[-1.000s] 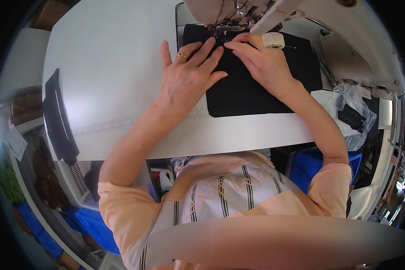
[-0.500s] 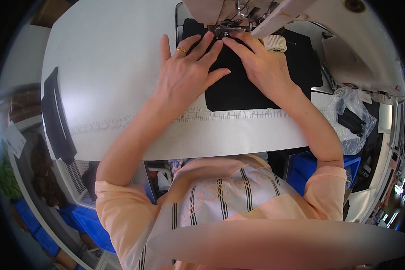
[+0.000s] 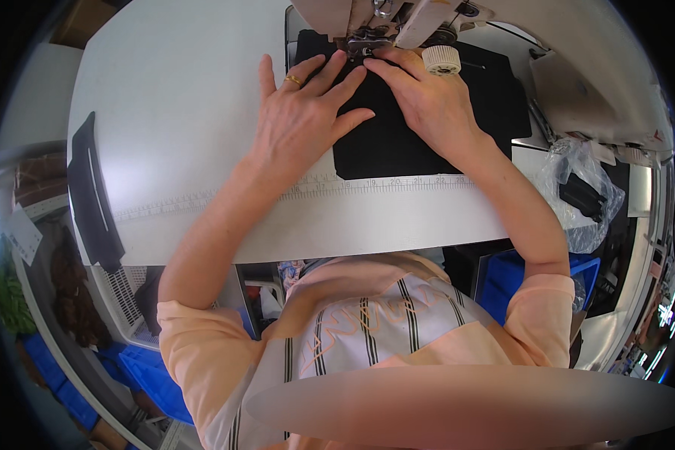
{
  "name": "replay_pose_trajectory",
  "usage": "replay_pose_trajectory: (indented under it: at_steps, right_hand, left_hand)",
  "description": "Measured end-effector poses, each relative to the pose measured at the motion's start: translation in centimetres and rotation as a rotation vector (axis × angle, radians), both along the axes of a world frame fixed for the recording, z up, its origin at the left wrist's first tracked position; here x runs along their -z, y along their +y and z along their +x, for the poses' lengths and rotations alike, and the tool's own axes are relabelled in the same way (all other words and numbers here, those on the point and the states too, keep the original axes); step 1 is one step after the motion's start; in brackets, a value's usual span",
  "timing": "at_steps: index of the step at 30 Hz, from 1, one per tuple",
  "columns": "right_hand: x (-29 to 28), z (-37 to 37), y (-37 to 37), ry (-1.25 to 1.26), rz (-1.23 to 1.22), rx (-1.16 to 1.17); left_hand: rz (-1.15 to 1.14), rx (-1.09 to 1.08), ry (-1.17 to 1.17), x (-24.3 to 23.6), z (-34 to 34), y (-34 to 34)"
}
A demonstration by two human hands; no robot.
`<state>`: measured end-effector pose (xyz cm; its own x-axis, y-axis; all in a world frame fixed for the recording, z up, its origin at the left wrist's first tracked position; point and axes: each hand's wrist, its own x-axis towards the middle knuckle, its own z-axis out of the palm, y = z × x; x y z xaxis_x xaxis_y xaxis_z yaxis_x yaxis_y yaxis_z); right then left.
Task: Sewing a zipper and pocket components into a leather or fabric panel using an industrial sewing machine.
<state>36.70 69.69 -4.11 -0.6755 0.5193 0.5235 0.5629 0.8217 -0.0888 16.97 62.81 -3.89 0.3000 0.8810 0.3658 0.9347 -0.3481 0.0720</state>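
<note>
A black fabric piece lies flat on the bed of a sewing machine, with its far edge under the presser foot. My left hand rests palm down, fingers spread, partly on the fabric's left side and partly on the white table. A gold ring sits on one of its fingers. Over the fabric to the right of the foot, my right hand lies with thumb and forefinger stretched out close to the needle area. Its other fingertips are hidden near the machine's white ridged knob.
A printed ruler strip crosses the white tabletop. At the left edge lies a dark slotted strip. A clear plastic bag with a black item is at the right. Blue bins and a white basket stand below.
The whole view has shifted slightly, so the machine, fabric and both hands appear a little further left and up. Relative to the fabric, the hands look nearly unchanged.
</note>
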Motion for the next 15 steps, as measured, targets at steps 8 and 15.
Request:
replay_pose_trajectory:
  at_steps: [8,15]
  right_hand:
    - [0.1,0.1,-0.1,0.025,0.000,0.017]
    - [-1.4,0.2,-0.4,0.040,0.048,-0.038]
  left_hand:
    - [-0.033,-0.065,-0.561,-0.2,-1.0,1.4]
    - [-0.513,-0.240,-0.613,-4.4,0.0,3.8]
